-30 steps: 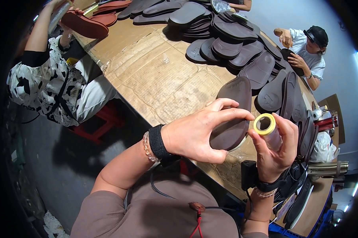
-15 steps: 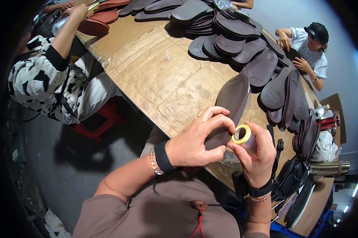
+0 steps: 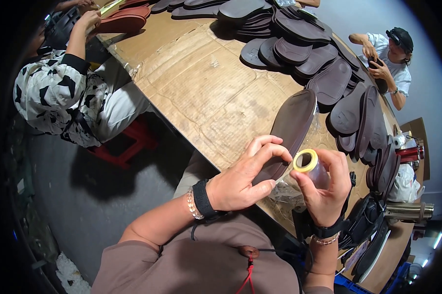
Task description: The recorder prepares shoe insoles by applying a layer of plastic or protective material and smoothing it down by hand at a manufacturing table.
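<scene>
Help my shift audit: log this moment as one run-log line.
right hand: holding yellow-rimmed roll | left hand: over near end of brown sole, grip unclear | tabletop: piled dark soles

Counter (image 3: 385, 259) runs slantwise, upper left to lower right; creased, scuffed cardboard (image 3: 191, 98) over much of its top. Floor (image 3: 84, 210) grey, smooth, in heavy shadow near a low red stool (image 3: 135, 137) left of the counter. Wall (image 3: 338, 17) beyond: plain, pale blue-white. Upright brown panel (image 3: 420, 142) at far right. Bright light strip (image 3: 438, 240) lower right, a smaller light (image 3: 425, 260) just below. Corners black at the lens rim.
</scene>
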A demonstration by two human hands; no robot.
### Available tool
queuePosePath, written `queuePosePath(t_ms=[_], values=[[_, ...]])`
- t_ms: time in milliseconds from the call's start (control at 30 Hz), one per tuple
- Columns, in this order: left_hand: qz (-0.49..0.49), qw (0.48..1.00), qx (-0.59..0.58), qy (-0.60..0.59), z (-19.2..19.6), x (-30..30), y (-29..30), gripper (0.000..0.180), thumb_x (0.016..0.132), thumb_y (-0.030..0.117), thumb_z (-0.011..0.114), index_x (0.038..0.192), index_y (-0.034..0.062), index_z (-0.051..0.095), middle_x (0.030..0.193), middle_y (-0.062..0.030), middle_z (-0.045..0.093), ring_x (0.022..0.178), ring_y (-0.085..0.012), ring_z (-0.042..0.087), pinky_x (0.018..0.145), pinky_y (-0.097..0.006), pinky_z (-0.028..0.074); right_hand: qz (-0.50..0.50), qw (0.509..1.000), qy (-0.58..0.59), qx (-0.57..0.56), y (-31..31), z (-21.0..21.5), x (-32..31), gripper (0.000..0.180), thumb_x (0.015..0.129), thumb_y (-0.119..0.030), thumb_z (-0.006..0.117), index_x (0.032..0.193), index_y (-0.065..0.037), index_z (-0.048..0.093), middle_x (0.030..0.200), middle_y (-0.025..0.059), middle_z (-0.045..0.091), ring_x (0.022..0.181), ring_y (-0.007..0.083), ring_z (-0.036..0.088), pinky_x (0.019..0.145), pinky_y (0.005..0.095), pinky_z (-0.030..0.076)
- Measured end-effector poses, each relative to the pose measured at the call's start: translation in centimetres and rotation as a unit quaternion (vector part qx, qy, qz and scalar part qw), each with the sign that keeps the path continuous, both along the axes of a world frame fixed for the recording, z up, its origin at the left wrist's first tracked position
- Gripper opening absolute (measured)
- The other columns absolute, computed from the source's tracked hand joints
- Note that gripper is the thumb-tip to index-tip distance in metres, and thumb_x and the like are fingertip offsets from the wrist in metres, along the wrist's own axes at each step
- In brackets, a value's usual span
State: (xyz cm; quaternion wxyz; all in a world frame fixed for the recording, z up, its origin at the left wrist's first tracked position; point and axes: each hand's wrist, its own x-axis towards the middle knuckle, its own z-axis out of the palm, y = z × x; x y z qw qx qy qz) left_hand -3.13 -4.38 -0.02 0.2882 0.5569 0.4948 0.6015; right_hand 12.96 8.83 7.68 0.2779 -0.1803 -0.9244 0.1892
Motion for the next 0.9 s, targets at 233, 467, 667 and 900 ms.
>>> queuePosePath(t_ms=[233,467,667,900], values=[[-0.004,1.000,-0.007,-0.008,-0.4,-0.1,-0.1,0.056,0.084,0.012,0.065,0.138,0.0054,0.051,0.148,-0.0222,0.039,0.148,-0.0359,0.031,0.121,-0.045,0.025,-0.026,0.997,0.030,0.068,0.5,-1.4,-0.8,0.053,0.068,-0.018,0.095,0.110,-0.002,0.068,0.099,0.0138,0.064,0.089,0.0309,0.064,0.075,0.0392,0.052],[-0.001,1.000,-0.004,-0.019,-0.2,-0.1,0.1,0.056,0.084,0.012,0.063,0.138,0.0046,0.050,0.145,-0.0201,0.043,0.147,-0.0363,0.031,0.121,-0.046,0.026,-0.036,0.994,0.039,0.094,0.4,-1.5,-1.1,0.053,0.069,-0.017,0.094,0.112,-0.002,0.068,0.100,0.0142,0.063,0.089,0.0309,0.063,0.075,0.0394,0.052],[0.000,1.000,-0.003,-0.003,-0.1,-0.1,0.3,0.056,0.085,0.013,0.064,0.138,0.0041,0.050,0.143,-0.0196,0.044,0.147,-0.0362,0.032,0.121,-0.046,0.027,-0.034,0.991,0.072,0.106,0.3,-1.7,-1.2,0.055,0.068,-0.014,0.095,0.113,-0.001,0.068,0.100,0.0142,0.064,0.088,0.0309,0.063,0.074,0.0394,0.052],[0.005,1.000,0.008,-0.016,-0.4,0.2,0.3,0.055,0.085,0.010,0.063,0.138,0.0041,0.050,0.143,-0.0174,0.045,0.147,-0.0359,0.033,0.121,-0.046,0.028,-0.041,0.990,0.077,0.114,0.3,-2.0,-1.1,0.054,0.068,-0.013,0.095,0.113,-0.001,0.068,0.100,0.0143,0.064,0.088,0.0305,0.063,0.073,0.0390,0.052]])
